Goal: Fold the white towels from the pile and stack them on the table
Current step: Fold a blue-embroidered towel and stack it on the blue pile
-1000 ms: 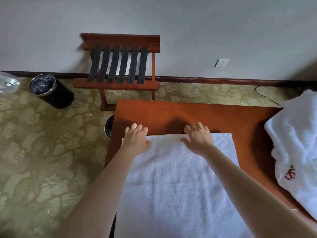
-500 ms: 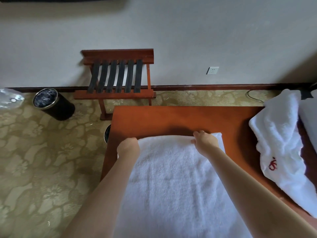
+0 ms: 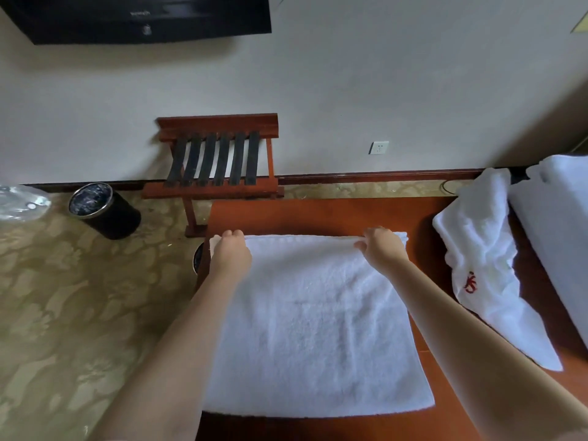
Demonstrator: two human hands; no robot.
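The scene is lit by soft, rather dim, diffuse light, and no hard highlights are seen. Shadows are thrown leftward: a dark patch lies on the table (image 3: 318, 214) just left of the rumpled towel (image 3: 477, 249), and a faint one is cast on the wall (image 3: 350, 90) left of the luggage rack (image 3: 219, 154). A band of shade runs along the far edge of the flat towel (image 3: 318, 329). The wall is darkened toward the right edge. Small glints are caught on the waste bin (image 3: 101, 208) rim and the plastic bag (image 3: 19, 203). Strong wide-angle distortion is evident: the skirting board (image 3: 381, 177) is bowed and the television (image 3: 143, 20) slanted. Detail is slightly soft throughout.
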